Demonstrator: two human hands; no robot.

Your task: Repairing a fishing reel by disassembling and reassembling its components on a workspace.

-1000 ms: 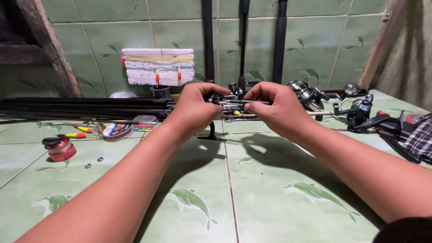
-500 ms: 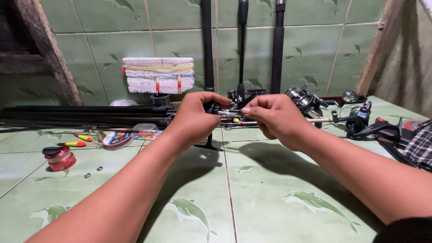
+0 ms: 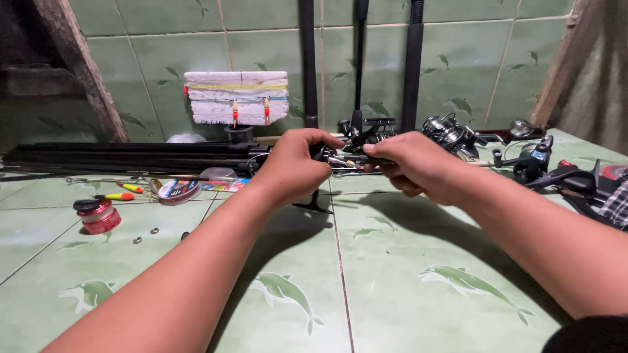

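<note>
Both hands hold one small fishing reel part point(image 3: 350, 160) of black and silver metal, raised a little above the green tiled floor point(image 3: 405, 281). My left hand point(image 3: 294, 163) grips its left end with the fingers curled around it. My right hand point(image 3: 412, 163) pinches the right end between thumb and fingers. Most of the part is hidden by the fingers.
Black fishing rods point(image 3: 131, 155) lie along the wall at the left, and others stand upright point(image 3: 412, 65) behind. A red spool point(image 3: 99, 216), a line spool point(image 3: 176, 189), floats and small bits lie at the left. Several reels point(image 3: 458, 134) and dark gear point(image 3: 575, 180) sit at the right.
My hands have stayed together on the part and shifted slightly; the view has tilted a little, and the fingers have changed their grip.
</note>
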